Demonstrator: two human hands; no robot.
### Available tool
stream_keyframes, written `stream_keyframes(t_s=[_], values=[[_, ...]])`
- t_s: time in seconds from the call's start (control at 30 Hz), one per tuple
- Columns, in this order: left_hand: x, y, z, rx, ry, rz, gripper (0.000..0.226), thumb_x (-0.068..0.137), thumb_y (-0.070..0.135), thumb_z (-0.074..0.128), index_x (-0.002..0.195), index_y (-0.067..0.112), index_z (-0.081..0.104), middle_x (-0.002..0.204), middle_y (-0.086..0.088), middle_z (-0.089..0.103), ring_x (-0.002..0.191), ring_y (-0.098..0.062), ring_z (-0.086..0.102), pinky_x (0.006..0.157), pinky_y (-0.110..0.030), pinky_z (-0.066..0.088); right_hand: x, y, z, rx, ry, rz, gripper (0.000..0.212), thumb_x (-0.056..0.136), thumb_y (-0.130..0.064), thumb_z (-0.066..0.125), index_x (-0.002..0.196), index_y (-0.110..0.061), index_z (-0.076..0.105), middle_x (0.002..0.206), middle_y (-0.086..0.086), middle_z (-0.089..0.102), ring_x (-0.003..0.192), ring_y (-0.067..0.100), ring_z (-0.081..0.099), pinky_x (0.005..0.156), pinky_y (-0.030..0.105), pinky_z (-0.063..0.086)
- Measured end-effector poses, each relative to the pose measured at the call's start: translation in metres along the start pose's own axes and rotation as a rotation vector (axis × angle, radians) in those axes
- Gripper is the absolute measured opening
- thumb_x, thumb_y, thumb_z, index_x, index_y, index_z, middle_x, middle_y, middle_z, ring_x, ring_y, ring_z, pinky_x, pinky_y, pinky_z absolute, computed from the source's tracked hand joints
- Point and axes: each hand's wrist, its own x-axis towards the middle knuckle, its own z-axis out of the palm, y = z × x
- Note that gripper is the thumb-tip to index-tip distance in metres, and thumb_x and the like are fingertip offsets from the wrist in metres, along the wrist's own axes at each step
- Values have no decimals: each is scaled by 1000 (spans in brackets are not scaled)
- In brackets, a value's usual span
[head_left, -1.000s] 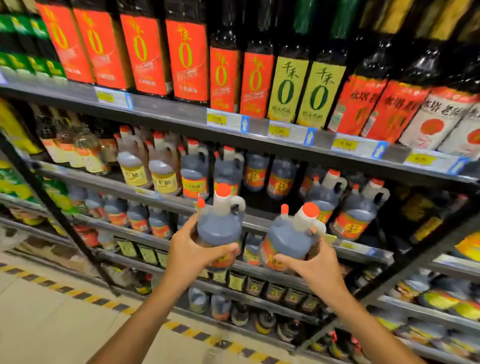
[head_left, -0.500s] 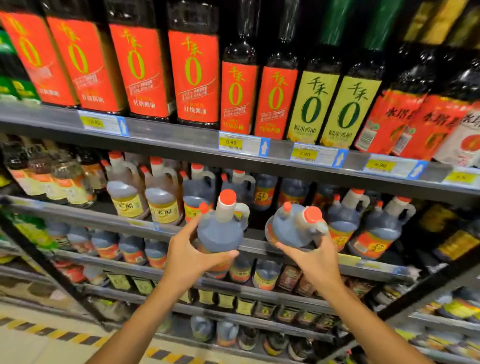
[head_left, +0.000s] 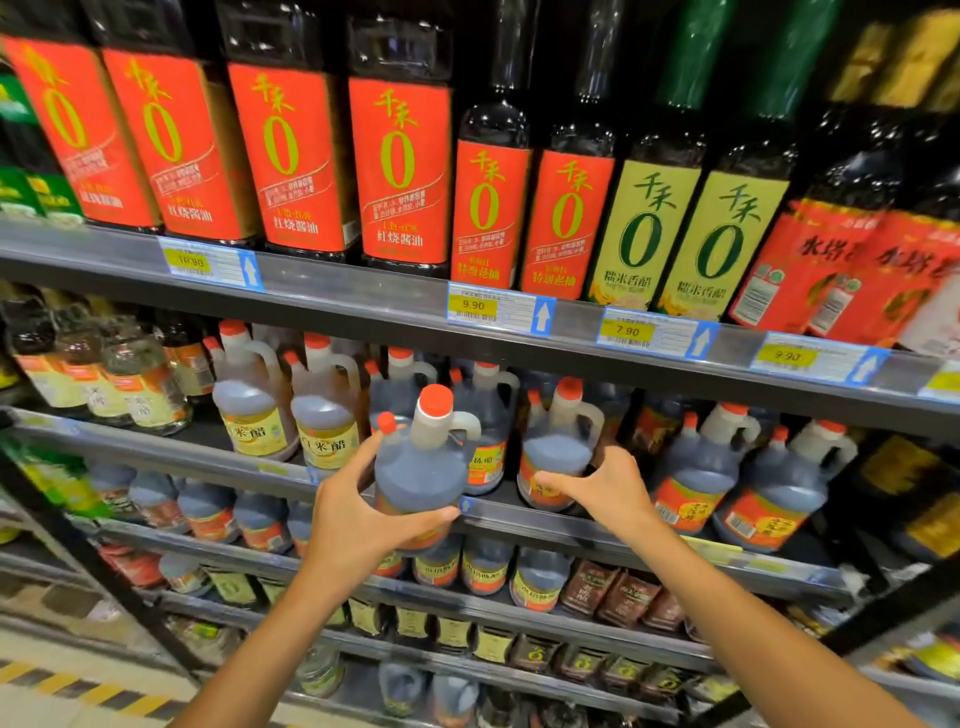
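My left hand (head_left: 358, 514) grips a dark vinegar jug (head_left: 421, 467) with a red cap and a white handle, held upright just in front of the middle shelf's edge. My right hand (head_left: 602, 486) holds a second dark jug (head_left: 556, 457) that stands upright on the middle shelf (head_left: 587, 525), thumb on its front and fingers round its right side. Both forearms reach up from the bottom of the view.
More dark jugs (head_left: 696, 483) stand to the right on the same shelf and pale rice-vinegar jugs (head_left: 254, 410) to the left. Tall red and yellow-green labelled bottles (head_left: 400, 171) fill the shelf above. Lower shelves hold small bottles and pouches. A black upright post (head_left: 88, 556) crosses at lower left.
My right hand has carried its jug from a tilted hold in front of the shelf up and back onto the middle shelf, upright. My left hand has raised its jug slightly toward the shelf.
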Motion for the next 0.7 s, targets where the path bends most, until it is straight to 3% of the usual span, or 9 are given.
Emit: stream_keyframes(t_s=[0.13, 0.2, 0.3, 0.4, 0.43, 0.5, 0.57, 0.63, 0.7], values=[[-1, -1, -1, -14, -6, -4, 90, 45, 58, 93, 127, 41, 59, 121, 24, 66, 116, -1, 61, 91, -29, 56, 3, -6, 7, 96, -4, -10, 78, 50, -67, 90, 103, -11, 77, 97, 1, 78, 97, 15, 74, 85, 45, 61], [-1, -3, -2, -14, -9, -11, 90, 45, 58, 92, 127, 43, 59, 120, 26, 65, 116, 0, 61, 90, -25, 56, 5, -12, 8, 89, -22, -25, 65, 60, -56, 91, 111, -20, 73, 104, -6, 77, 99, 9, 71, 87, 37, 59], [-2, -6, -4, -12, -18, -19, 88, 46, 58, 93, 127, 46, 58, 122, 26, 65, 118, -2, 60, 91, -28, 56, 7, -17, 8, 78, -60, -52, 64, 67, -50, 90, 121, -25, 65, 114, -11, 72, 105, 6, 67, 86, 25, 54], [-3, -11, -6, -6, -35, -32, 92, 48, 57, 94, 131, 42, 58, 129, 23, 63, 123, -7, 58, 95, -35, 55, 4, -14, 10, 83, -68, -60, 63, 73, -45, 87, 124, -26, 57, 117, -11, 69, 106, 6, 64, 88, 24, 51], [-4, -12, -8, -4, -38, -36, 93, 48, 58, 94, 132, 41, 58, 130, 22, 62, 124, -9, 58, 96, -37, 55, 2, -14, 12, 59, -64, -51, 60, 74, -45, 87, 122, -26, 57, 113, -12, 69, 101, 3, 65, 85, 22, 51], [-4, -15, -11, 1, -52, -41, 93, 48, 58, 94, 132, 40, 58, 130, 20, 63, 124, -11, 58, 96, -39, 55, -2, -11, 15, -25, -46, -18, 55, 72, -54, 84, 105, -15, 64, 83, -14, 69, 73, -3, 62, 65, 17, 47], [-3, -17, -14, 6, -73, -49, 94, 47, 60, 94, 132, 39, 59, 129, 19, 64, 123, -11, 59, 96, -41, 56, -5, -4, 18, -108, 9, 35, 73, 69, -67, 77, 79, 2, 58, 55, 2, 54, 50, 6, 46, 50, 24, 36], [-3, -19, -17, 8, -83, -58, 96, 46, 62, 94, 132, 38, 59, 128, 19, 64, 122, -11, 59, 96, -43, 56, -3, 1, 19, -142, 49, 29, 88, 64, -78, 69, 72, 7, 50, 56, 21, 51, 51, 14, 41, 50, 37, 35], [-4, -20, -21, 2, -100, -55, 96, 46, 61, 94, 132, 39, 59, 128, 19, 64, 122, -9, 60, 96, -41, 56, 3, 5, 18, -172, 35, 23, 92, 61, -85, 64, 73, 6, 50, 56, 18, 47, 53, 15, 40, 52, 41, 37]])
